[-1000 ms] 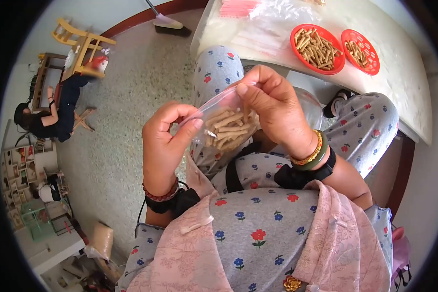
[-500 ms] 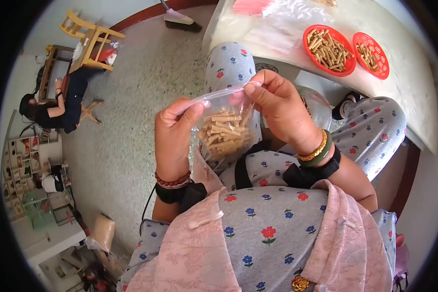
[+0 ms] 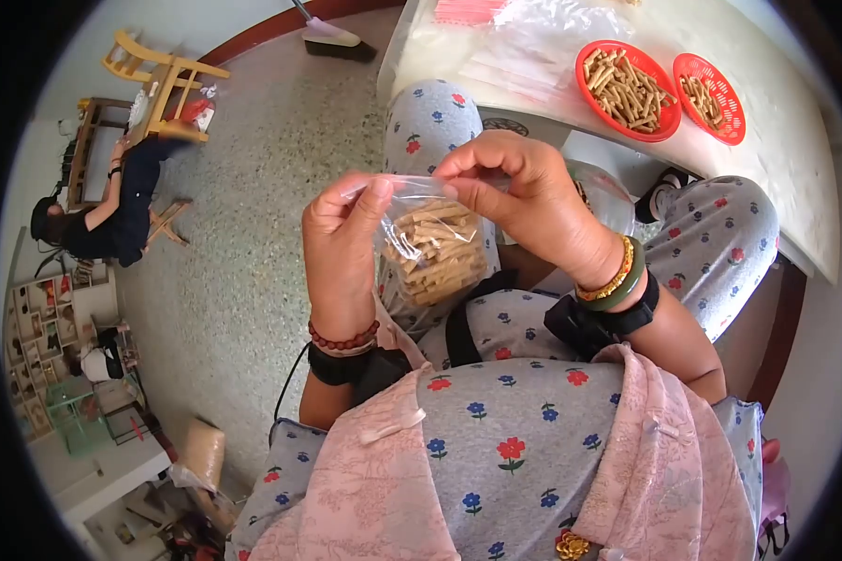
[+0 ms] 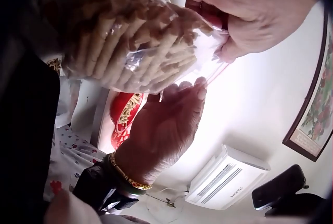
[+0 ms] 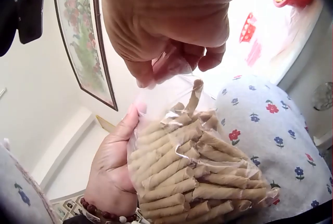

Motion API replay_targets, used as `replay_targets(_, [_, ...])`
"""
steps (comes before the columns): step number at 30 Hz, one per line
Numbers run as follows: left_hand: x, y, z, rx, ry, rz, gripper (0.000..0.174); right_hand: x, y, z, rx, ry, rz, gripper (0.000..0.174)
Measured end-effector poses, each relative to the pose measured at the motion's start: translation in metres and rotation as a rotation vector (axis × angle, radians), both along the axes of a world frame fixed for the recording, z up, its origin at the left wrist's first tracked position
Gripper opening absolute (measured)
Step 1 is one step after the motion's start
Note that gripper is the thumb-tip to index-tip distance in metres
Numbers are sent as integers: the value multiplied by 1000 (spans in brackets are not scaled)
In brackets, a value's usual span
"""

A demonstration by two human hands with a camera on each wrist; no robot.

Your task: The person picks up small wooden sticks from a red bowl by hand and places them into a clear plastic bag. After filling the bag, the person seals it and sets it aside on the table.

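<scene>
A clear plastic bag (image 3: 435, 252) filled with short tan sticks hangs between both hands above the lap. The left hand (image 3: 346, 215) pinches its top left corner between thumb and fingers. At the top right, the right hand (image 3: 543, 201) pinches the upper edge with thumb and forefinger. In the right wrist view the sticks (image 5: 192, 177) lie packed in the bag, with one standing up near the top. The left wrist view shows the bag (image 4: 135, 42) from below, with the right hand (image 4: 164, 130) beside its top edge.
On the table (image 3: 758, 140) stand a larger red basket (image 3: 669, 117) and a smaller one (image 3: 734, 122), both holding sticks, near flat plastic bags (image 3: 524, 65). A clear container (image 3: 603, 196) is below the table edge. Another person (image 3: 112, 210) sits at the left, near a broom (image 3: 339, 42).
The bag's top edge, stretched wide between the hands before, is now shorter as the hands have come closer together. The bag hangs more upright, its sticks facing the head camera.
</scene>
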State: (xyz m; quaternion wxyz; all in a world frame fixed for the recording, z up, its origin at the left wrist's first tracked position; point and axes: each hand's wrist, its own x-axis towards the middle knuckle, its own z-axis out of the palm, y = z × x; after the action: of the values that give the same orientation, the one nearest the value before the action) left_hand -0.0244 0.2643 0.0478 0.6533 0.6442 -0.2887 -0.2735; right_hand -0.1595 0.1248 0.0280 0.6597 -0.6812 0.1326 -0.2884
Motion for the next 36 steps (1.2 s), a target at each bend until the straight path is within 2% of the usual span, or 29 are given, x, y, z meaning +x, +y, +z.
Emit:
replay_targets(4, [-4,-1,7,71,-91,-68,16,-2,-2,8,-271,45,-27,7])
replay_targets(5, [-4,0,8,73,-90,-72,16,-1,-4,7,-268,46,-31,7])
replay_targets(7, [-4,2,9,114,-140,-105,15,0,-5,4,-409,4,-109,6])
replay_targets(11, [-7,2,9,105,-171,-120,8,-1,-6,9,-448,0,-120,5])
replay_targets(13, [-19,-5,16,123,-165,5,8,-3,-4,11,-474,95,-52,5])
replay_targets(14, [-17,-4,14,124,-165,1,8,-4,-4,11,-473,95,-56,5])
replay_targets(16, [-11,-1,10,87,-451,-154,11,-5,-4,12,-472,97,-43,6])
replay_targets(20, [-9,4,14,142,-449,-144,9,-7,-5,13,-504,77,-43,4])
replay_targets(23, [-9,15,23,78,-299,-142,4,-9,1,25,-444,17,59,5])
replay_targets(25, [-8,26,37,-6,-131,-157,8,-10,9,41,-233,-27,297,6])
replay_targets(26, [-6,32,43,0,-129,-141,8,-10,13,46,-227,-29,313,6])
replay_targets(28, [1,43,54,-94,-45,-264,13,-7,23,54,-46,-4,446,10])
replay_targets(29, [7,48,56,-82,-37,-334,17,-5,27,52,-42,-2,455,10])
replay_targets(30, [7,49,56,-81,-34,-327,17,-4,32,47,115,29,515,12])
replay_targets(31, [7,48,56,46,-39,-300,15,-3,34,40,269,61,569,14])
replay_targets(32, [9,46,56,172,-45,-275,14,-1,34,31,267,63,571,14])
replay_targets(34, [10,33,38,221,-49,-237,13,4,28,7,252,130,409,16])
replay_targets(35, [13,27,25,273,-53,-201,12,6,23,1,106,182,350,16])
replay_targets(36, [18,23,13,270,-51,-205,12,7,20,-3,104,185,346,16])
